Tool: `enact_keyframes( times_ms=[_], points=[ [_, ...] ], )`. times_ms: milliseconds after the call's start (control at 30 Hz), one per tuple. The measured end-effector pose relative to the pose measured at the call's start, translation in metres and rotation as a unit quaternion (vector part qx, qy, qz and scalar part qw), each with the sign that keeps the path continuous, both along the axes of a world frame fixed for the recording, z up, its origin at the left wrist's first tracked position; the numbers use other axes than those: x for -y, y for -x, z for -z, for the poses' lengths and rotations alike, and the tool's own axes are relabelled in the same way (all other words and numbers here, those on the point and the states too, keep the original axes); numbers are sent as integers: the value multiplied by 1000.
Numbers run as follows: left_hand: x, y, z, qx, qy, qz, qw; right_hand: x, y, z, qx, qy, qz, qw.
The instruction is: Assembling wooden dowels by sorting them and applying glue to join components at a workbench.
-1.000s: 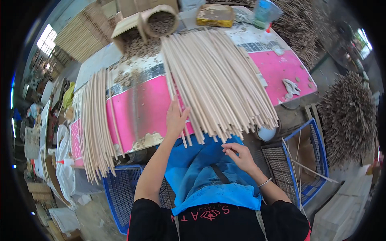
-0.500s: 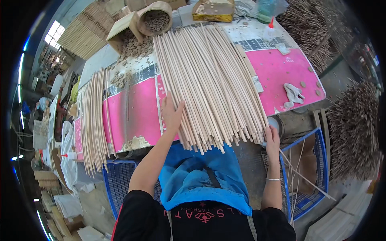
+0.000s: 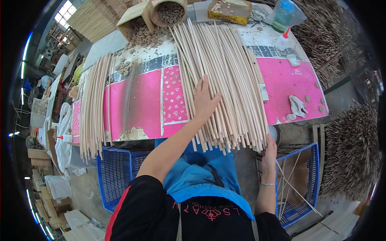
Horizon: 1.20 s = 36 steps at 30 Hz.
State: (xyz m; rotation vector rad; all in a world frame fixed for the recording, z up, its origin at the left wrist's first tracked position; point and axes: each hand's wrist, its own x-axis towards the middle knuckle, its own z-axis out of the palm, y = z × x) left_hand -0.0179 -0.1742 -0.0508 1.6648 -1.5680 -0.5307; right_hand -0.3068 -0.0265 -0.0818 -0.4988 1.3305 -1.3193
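2 rod piles (image 3: 231, 80) | left hand (image 3: 206, 101) splayed atop larger | right hand (image 3: 269, 154) straight-fingered at its edge

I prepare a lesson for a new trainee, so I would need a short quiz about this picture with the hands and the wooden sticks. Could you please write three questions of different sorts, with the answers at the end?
1. Where is the right hand?
A) on the white cloth
B) at the near right corner of the wide layer of sticks
C) inside the yellow tin

2. True or false: the left hand rests on top of that wide layer.

3. Fill the gap: the small bottle at the upper right of the table has a ____ tip.

Key: 1. B; 2. True; 3. red.
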Motion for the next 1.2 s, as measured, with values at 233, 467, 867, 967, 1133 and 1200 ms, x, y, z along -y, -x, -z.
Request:
enact_keyframes(
  times_ms=[233, 467, 867, 967, 1133, 1200],
  points=[
    [0, -10, -1, 24, -4, 28, 999, -21, -1, 0, -37, 1, 2, 999],
    [-18, -53, -19, 168, -20, 91, 981, -40, 4, 5, -74, 8, 19, 997],
    [-63, -99, -21, 103, 17, 201, 974, -94, -18, 24, -54, -61, -26, 996],
    [-88, -107, -25, 58, 127, 181, 974, -109, -28, 68, -186, -61, -137, 971],
    [-182, -107, -27, 3, 93, 219, 971, -112, -59, 109, -329, -23, -214, 920],
    [-219, -111, -22, 80, 59, 327, 940, -97, -73, 105, -391, -59, -211, 894]
  ],
)
